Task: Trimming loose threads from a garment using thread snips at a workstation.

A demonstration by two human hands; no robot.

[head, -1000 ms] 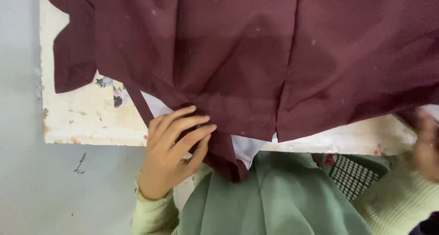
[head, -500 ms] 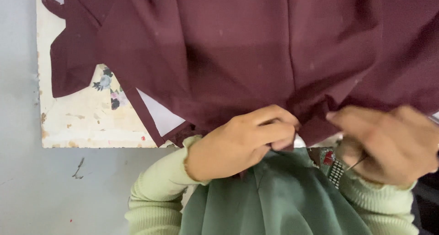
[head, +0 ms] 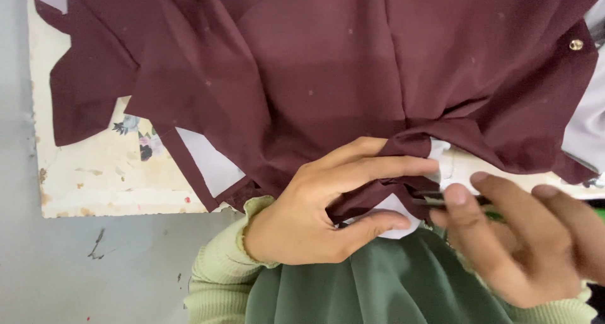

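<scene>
Her left hand (head: 328, 204) pinches the maroon garment (head: 328, 65); the right hand (head: 517, 236) grips a slim tool (head: 441, 200) beside it. A slip could nick those fingers.

No packages, labels, signs or screens show here
</scene>
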